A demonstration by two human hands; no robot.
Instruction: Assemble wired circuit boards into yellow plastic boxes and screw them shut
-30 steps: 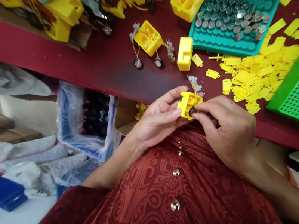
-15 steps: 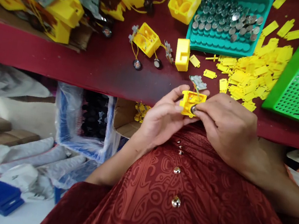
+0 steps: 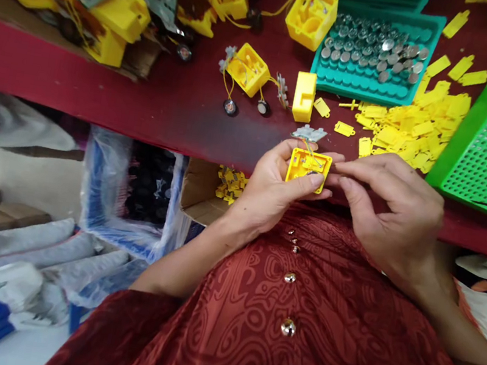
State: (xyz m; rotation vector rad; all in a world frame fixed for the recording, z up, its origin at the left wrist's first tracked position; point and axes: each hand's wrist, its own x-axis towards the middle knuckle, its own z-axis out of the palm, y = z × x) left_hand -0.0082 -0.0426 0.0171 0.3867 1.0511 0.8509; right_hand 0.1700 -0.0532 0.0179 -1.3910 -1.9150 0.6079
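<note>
My left hand (image 3: 273,184) is closed around a small open yellow plastic box (image 3: 309,167), near the table's front edge. Its thumb presses inside the lower right corner, over a dark round part that is mostly covered. Thin wires run from the box up to a grey circuit board (image 3: 309,133) just beyond it. To the right of the box, my right hand (image 3: 399,210) has its thumb and index finger slightly apart, with nothing visible between them. Farther back on the table lies another wired yellow box (image 3: 247,70) with round parts on its leads, beside an upright yellow block (image 3: 304,98).
A teal tray (image 3: 364,89) holds rows of button cells. Right of it are a heap of yellow tags (image 3: 418,127) and a green perforated basket (image 3: 475,120). Yellow housings (image 3: 117,14) crowd the back left. Below the table edge stands a cardboard box (image 3: 198,191).
My right hand has drawn back to the right from the yellow box. The left thumb has moved into the box, over the round part. The circuit board has swung left.
</note>
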